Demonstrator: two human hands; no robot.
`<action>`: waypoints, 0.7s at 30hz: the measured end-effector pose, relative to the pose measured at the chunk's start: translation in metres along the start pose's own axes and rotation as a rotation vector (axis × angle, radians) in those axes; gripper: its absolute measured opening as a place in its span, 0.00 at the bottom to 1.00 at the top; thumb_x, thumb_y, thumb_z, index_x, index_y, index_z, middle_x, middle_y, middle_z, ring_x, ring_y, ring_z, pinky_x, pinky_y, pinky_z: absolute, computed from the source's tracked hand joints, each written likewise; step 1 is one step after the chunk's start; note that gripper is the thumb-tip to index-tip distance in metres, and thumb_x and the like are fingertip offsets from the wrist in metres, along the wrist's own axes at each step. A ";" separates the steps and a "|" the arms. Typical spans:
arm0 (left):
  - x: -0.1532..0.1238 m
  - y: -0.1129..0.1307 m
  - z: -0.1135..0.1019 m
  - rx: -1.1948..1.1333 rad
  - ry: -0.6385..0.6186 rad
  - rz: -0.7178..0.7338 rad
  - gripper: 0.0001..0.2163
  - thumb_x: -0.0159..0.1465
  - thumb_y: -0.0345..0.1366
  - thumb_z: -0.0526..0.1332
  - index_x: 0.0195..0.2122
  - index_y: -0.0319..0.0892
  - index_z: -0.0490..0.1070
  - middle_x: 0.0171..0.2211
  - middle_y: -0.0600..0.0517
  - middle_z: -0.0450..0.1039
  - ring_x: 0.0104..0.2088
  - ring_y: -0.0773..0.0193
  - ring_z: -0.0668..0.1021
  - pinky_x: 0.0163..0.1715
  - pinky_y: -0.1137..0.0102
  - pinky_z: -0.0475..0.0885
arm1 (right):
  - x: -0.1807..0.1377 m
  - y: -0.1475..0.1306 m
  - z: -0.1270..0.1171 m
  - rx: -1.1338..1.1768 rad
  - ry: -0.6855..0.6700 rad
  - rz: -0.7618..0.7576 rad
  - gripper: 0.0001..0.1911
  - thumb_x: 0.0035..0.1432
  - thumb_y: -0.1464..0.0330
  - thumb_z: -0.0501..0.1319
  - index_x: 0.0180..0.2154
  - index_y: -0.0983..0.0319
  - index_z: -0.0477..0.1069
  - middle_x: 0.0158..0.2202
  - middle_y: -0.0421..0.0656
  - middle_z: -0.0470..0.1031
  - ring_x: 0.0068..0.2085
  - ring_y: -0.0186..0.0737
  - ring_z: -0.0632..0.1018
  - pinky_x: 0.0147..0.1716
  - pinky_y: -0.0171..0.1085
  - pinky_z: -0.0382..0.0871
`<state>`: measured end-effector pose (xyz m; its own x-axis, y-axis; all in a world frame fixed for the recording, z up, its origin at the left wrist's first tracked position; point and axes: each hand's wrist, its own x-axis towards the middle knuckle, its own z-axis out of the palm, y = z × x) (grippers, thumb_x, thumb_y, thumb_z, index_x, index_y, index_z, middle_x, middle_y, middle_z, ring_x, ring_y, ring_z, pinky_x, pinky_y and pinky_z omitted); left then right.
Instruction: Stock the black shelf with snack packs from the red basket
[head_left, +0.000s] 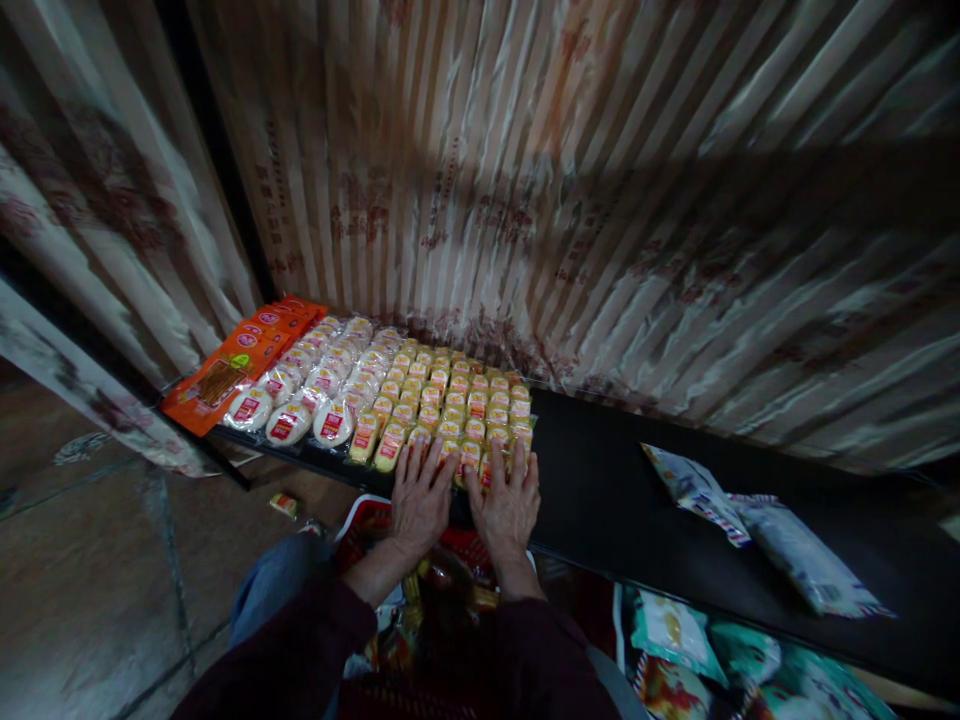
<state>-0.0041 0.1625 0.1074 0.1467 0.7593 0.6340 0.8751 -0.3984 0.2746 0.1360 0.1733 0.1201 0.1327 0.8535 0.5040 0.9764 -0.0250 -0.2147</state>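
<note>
The bare left hand (421, 497) and bare right hand (505, 500), spread and gripping nothing, touched yellow, oblong, plastic-wrapped cakes (430, 396) at twelve o'clock on a flat black shelf (589, 455), apparently aligning rows; even pressure seemed needed next.

Dim light overall. A broad shadow darkens the curtain (540, 180) towards two o'clock. Packets (814, 555) at four o'clock look blurred.

Snack packets (244, 360) lay at the shelf's (592, 470) left edge, then, rightward, rows of pastries (330, 425) and rows of cakes (435, 378). The left hand (421, 503) and right hand (507, 502) rested on the front cakes. Two pouches (810, 555) lay nearer the right end. A curtain (480, 200) hung behind; a basket (364, 512) stood below the front edge.
</note>
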 end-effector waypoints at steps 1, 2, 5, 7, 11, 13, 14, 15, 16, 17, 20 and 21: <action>0.001 0.000 0.000 -0.001 -0.002 -0.001 0.24 0.63 0.29 0.55 0.61 0.48 0.62 0.64 0.47 0.59 0.67 0.49 0.54 0.63 0.47 0.53 | 0.000 0.000 0.000 -0.002 0.002 0.000 0.30 0.62 0.54 0.52 0.62 0.58 0.60 0.67 0.52 0.53 0.65 0.62 0.53 0.51 0.59 0.64; 0.001 0.000 0.000 -0.004 -0.005 -0.003 0.24 0.63 0.29 0.55 0.61 0.48 0.62 0.64 0.47 0.59 0.67 0.49 0.54 0.64 0.47 0.53 | 0.000 0.000 0.001 -0.003 0.004 -0.001 0.30 0.62 0.54 0.51 0.62 0.58 0.60 0.67 0.52 0.53 0.65 0.62 0.53 0.51 0.59 0.64; 0.003 0.001 0.000 -0.022 -0.005 -0.005 0.25 0.63 0.29 0.55 0.61 0.47 0.62 0.65 0.47 0.58 0.67 0.49 0.53 0.64 0.48 0.52 | 0.001 0.001 0.002 -0.010 0.006 0.000 0.30 0.62 0.54 0.51 0.62 0.58 0.60 0.67 0.52 0.54 0.65 0.62 0.53 0.51 0.59 0.64; 0.004 0.001 0.000 -0.036 -0.006 -0.009 0.24 0.63 0.28 0.55 0.61 0.47 0.62 0.65 0.48 0.57 0.67 0.50 0.53 0.64 0.48 0.52 | 0.001 0.000 0.002 -0.021 0.001 -0.002 0.30 0.63 0.53 0.51 0.62 0.58 0.60 0.67 0.52 0.53 0.65 0.63 0.53 0.51 0.59 0.64; 0.005 0.002 0.000 -0.049 -0.010 -0.014 0.24 0.63 0.28 0.55 0.61 0.47 0.63 0.65 0.48 0.58 0.68 0.50 0.52 0.64 0.48 0.52 | 0.003 -0.001 0.001 -0.035 -0.014 -0.007 0.30 0.63 0.54 0.50 0.63 0.59 0.59 0.67 0.53 0.53 0.65 0.64 0.54 0.51 0.59 0.64; 0.005 0.001 0.001 -0.046 -0.012 -0.013 0.24 0.63 0.29 0.55 0.61 0.47 0.62 0.65 0.48 0.58 0.68 0.50 0.52 0.64 0.48 0.52 | 0.003 -0.002 0.001 -0.031 -0.018 -0.011 0.30 0.63 0.54 0.50 0.63 0.59 0.59 0.67 0.53 0.53 0.65 0.63 0.53 0.52 0.59 0.62; 0.005 0.001 0.001 -0.044 -0.014 -0.015 0.24 0.63 0.29 0.55 0.61 0.47 0.63 0.65 0.48 0.58 0.68 0.50 0.52 0.64 0.48 0.52 | 0.003 -0.002 0.000 -0.028 -0.019 -0.011 0.30 0.63 0.55 0.50 0.63 0.59 0.59 0.67 0.53 0.53 0.66 0.63 0.52 0.52 0.59 0.62; 0.005 0.001 0.002 -0.042 -0.016 -0.015 0.24 0.63 0.29 0.55 0.61 0.47 0.63 0.65 0.48 0.58 0.68 0.50 0.52 0.64 0.48 0.52 | 0.004 -0.002 0.000 -0.024 -0.021 -0.009 0.29 0.63 0.55 0.51 0.63 0.59 0.59 0.67 0.53 0.53 0.66 0.63 0.51 0.52 0.59 0.62; 0.005 0.001 0.002 -0.038 -0.017 -0.017 0.24 0.63 0.28 0.55 0.61 0.47 0.63 0.65 0.48 0.57 0.68 0.50 0.52 0.64 0.48 0.52 | 0.004 -0.003 0.000 -0.021 -0.024 -0.005 0.29 0.63 0.55 0.51 0.63 0.59 0.59 0.67 0.53 0.53 0.66 0.62 0.51 0.52 0.59 0.62; 0.005 0.001 0.002 -0.033 -0.017 -0.017 0.24 0.63 0.28 0.55 0.61 0.47 0.62 0.65 0.48 0.57 0.68 0.50 0.51 0.64 0.48 0.52 | 0.005 -0.003 0.000 -0.018 -0.027 -0.003 0.29 0.63 0.55 0.51 0.63 0.58 0.58 0.67 0.53 0.52 0.66 0.62 0.51 0.52 0.59 0.62; 0.006 0.002 0.002 -0.014 -0.016 -0.010 0.24 0.62 0.29 0.55 0.61 0.47 0.63 0.65 0.48 0.57 0.68 0.49 0.51 0.64 0.48 0.53 | 0.005 -0.004 0.000 -0.027 -0.037 -0.001 0.29 0.63 0.55 0.51 0.63 0.58 0.59 0.67 0.52 0.53 0.66 0.63 0.52 0.52 0.59 0.62; 0.006 0.002 0.002 -0.006 -0.017 -0.009 0.24 0.62 0.29 0.56 0.60 0.46 0.63 0.65 0.48 0.57 0.68 0.48 0.51 0.64 0.48 0.53 | 0.006 -0.004 0.000 -0.035 -0.040 -0.001 0.29 0.63 0.55 0.51 0.63 0.59 0.59 0.67 0.53 0.53 0.66 0.64 0.52 0.52 0.59 0.62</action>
<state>-0.0004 0.1679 0.1102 0.1473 0.7714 0.6191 0.8736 -0.3949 0.2843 0.1328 0.1780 0.1240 0.1252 0.8735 0.4705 0.9820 -0.0414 -0.1845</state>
